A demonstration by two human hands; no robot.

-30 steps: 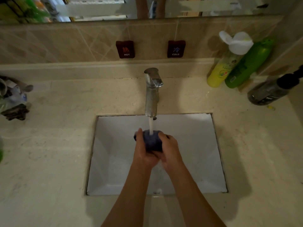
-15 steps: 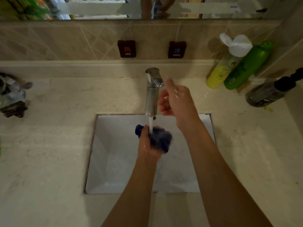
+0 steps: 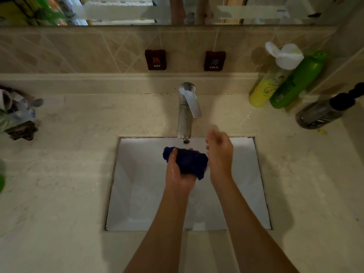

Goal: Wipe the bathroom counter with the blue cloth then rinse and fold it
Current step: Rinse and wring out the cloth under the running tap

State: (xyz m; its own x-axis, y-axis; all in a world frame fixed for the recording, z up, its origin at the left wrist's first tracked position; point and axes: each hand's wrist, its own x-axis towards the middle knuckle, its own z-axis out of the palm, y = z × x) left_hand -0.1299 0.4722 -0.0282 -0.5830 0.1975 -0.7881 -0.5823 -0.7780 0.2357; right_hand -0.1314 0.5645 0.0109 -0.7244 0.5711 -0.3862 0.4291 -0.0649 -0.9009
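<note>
The blue cloth [image 3: 190,160] is bunched into a wet wad over the white sink [image 3: 137,194], just below the tap's spout. My left hand [image 3: 180,174] is closed around it from underneath. My right hand [image 3: 219,152] hangs beside the cloth's right end, blurred by motion, fingers loosely curled and holding nothing; I cannot tell whether it touches the cloth. The chrome tap [image 3: 187,109] stands behind the basin with its lever down, and no water stream shows. The beige stone counter [image 3: 59,184] surrounds the sink.
A yellow bottle [image 3: 264,91], a green bottle [image 3: 295,81] and a dark pump bottle [image 3: 323,113] stand at the back right. Bagged clutter [image 3: 15,115] lies at the left edge. HOT [image 3: 155,59] and COLD [image 3: 214,61] signs hang on the tiled wall.
My right hand left the cloth, went up to the tap lever, then came back down beside the cloth. The water stream seen earlier is gone. My left hand kept hold of the cloth.
</note>
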